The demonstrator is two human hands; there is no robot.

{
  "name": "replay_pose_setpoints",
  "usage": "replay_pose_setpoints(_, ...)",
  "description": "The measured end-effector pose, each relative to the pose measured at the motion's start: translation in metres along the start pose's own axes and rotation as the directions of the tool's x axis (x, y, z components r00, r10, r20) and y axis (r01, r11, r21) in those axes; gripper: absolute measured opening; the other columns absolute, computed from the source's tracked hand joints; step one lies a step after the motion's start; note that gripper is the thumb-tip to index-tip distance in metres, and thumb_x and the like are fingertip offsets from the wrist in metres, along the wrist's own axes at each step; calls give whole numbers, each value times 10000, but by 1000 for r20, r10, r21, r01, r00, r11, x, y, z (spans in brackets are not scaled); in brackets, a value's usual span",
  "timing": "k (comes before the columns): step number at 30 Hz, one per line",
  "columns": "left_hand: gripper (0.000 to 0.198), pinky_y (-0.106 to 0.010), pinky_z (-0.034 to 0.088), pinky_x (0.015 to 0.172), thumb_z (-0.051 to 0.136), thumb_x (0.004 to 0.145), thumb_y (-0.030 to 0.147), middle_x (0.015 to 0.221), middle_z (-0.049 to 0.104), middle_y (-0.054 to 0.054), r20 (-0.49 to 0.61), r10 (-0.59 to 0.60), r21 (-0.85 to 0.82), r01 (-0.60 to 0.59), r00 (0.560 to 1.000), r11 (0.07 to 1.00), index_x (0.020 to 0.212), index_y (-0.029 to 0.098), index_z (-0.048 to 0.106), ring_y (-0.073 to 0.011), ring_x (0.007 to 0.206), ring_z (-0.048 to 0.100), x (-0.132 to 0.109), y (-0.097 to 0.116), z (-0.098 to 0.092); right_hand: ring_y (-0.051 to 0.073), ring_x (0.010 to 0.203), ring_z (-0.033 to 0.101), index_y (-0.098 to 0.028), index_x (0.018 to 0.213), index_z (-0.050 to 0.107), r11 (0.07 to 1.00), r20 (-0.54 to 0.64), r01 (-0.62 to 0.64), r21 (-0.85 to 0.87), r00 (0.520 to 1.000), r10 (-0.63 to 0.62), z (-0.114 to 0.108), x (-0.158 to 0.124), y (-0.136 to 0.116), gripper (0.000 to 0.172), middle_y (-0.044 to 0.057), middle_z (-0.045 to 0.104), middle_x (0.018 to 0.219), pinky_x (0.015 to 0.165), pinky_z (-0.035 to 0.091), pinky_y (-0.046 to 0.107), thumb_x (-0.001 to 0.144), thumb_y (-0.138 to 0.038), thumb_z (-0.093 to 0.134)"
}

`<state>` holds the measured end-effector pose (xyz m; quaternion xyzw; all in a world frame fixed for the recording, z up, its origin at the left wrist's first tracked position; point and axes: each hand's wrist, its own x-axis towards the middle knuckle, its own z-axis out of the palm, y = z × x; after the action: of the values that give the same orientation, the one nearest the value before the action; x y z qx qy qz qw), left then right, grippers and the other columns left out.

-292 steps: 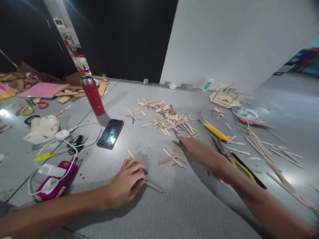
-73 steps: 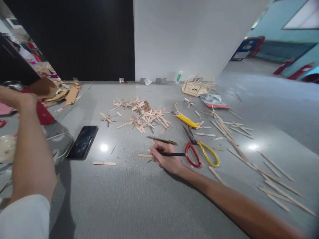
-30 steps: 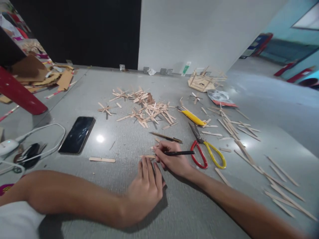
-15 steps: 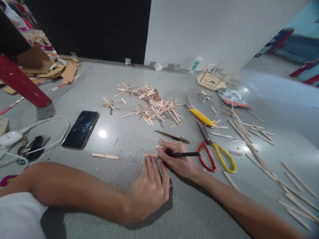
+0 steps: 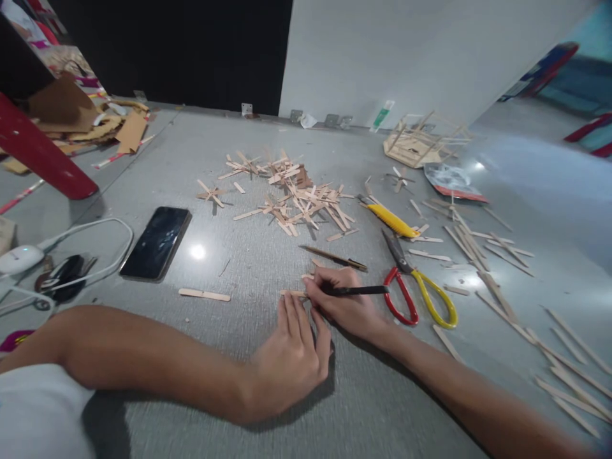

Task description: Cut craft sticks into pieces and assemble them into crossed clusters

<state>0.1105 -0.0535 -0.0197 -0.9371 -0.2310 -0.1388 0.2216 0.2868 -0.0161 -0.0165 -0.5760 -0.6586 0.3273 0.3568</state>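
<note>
With its fingers close together, my left hand (image 5: 299, 347) presses its fingertips down on a short wooden craft stick (image 5: 292, 293) lying on the grey table. My right hand (image 5: 345, 299) is closed round a black pen (image 5: 361, 290), whose back end points right. The pen's tip is hidden by my fingers, near the stick's right end. Pale stick pieces poke out just beyond the right hand. A brown, slim pointed tool (image 5: 335, 257) lies behind that hand. To its right are scissors (image 5: 404, 268) with one red and one yellow handle. Another craft stick (image 5: 204, 294) lies to the left.
A pile of craft sticks (image 5: 306, 197) spreads behind my hands. A yellow cutter (image 5: 393, 220) lies right of it. Loose sticks (image 5: 497, 296) cover the right side. A phone (image 5: 157, 243) and a white cable (image 5: 108, 223) are at left. A stick frame (image 5: 415, 143) stands at the back right.
The view has shifted slightly, so things sit a little higher and further right. Both hands keep nearly the same pose at the stick, with the pen still in my right hand.
</note>
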Motion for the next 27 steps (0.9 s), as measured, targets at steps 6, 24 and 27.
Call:
replay_pose_setpoints(6,453,-532,581,942,569,995,313,1114,750,-345,19,10,18,-11,1000,1000,1235,-67,625,-429,1072,758,-1,0,3,115,521,356,-230,572,404,999,28,41,10,999,-41,-2,1,-3,496,-40,423,537,501,305,286,998,-448,535)
replay_pose_setpoints(24,424,-509,524,955,505,1028,313,1093,768,-310,-10,7,23,-7,1000,1000,1136,-53,689,-393,1058,754,2,-4,-2,103,445,399,-228,574,486,994,11,-40,103,999,39,2,-1,2,515,-31,497,491,423,307,261,994,-512,579)
replay_pose_setpoints(27,407,-545,514,995,553,1008,329,1092,778,-285,-22,0,21,0,1000,1000,1155,-27,685,-411,1096,745,2,-3,1,114,496,375,-227,566,457,999,-12,5,44,1000,-5,2,-1,2,518,-32,468,506,468,311,278,988,-502,579)
